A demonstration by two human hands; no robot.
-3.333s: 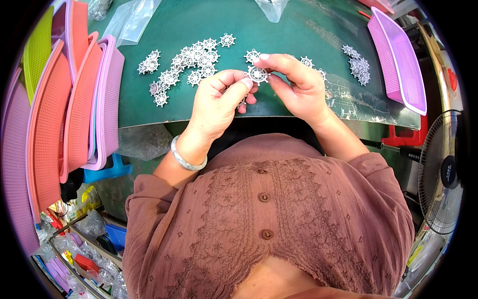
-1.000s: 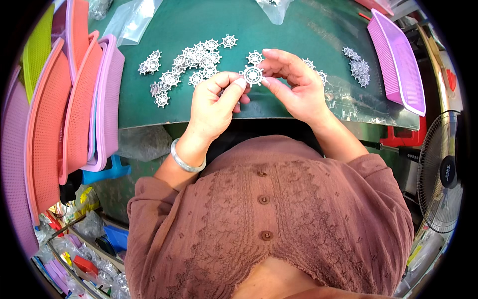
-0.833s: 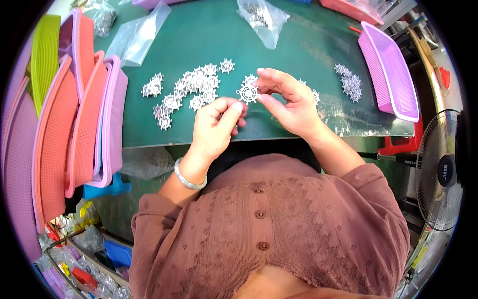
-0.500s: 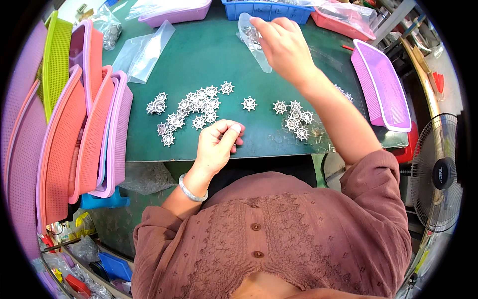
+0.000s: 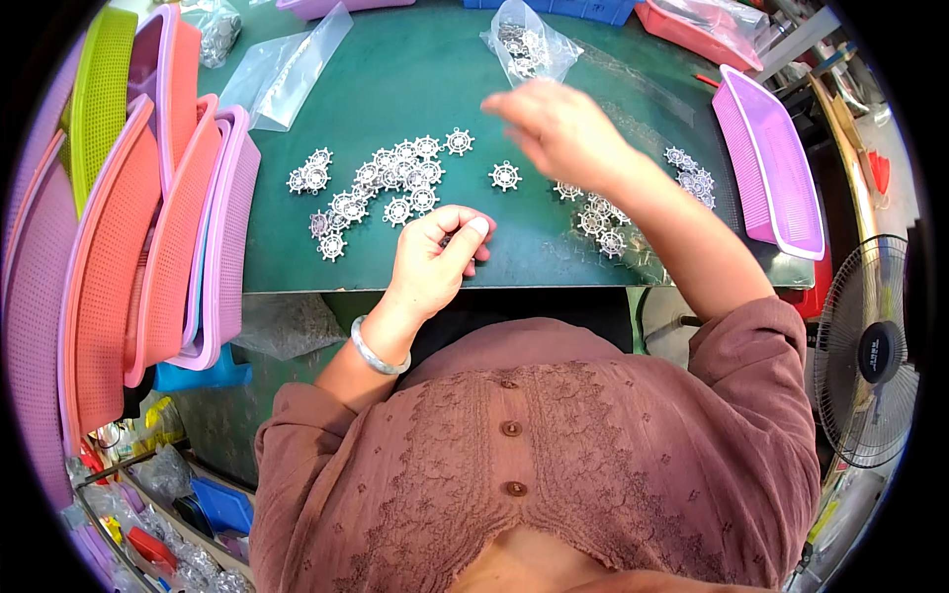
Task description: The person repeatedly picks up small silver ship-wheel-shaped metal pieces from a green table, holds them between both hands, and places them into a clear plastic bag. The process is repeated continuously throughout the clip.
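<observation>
Above the near edge of the green table, my left hand (image 5: 435, 259) is closed, thumb over curled fingers; what is inside, if anything, is hidden. Silver ship's-wheel charms (image 5: 395, 173) lie in a loose cluster just beyond it. A single wheel charm (image 5: 505, 176) rests apart between my two hands. My right hand (image 5: 563, 130) hovers over the table with its fingers stretched leftward, slightly blurred, and nothing visible in them. Beneath it, more wheel charms (image 5: 603, 222) are partly covered by my forearm. A clear plastic bag (image 5: 529, 49) holding wheel charms lies beyond its fingertips.
Stacked purple, orange and green baskets (image 5: 188, 237) crowd the left side. A purple basket (image 5: 771, 163) stands at the right edge beside a small charm pile (image 5: 692, 180). Flat clear bags (image 5: 292, 74) lie far left. A fan (image 5: 875, 351) stands at the right.
My right hand has come away from the clear bag, back toward me, fingers off it. The bag now lies with its charms showing. My left hand stays closed in about the same place.
</observation>
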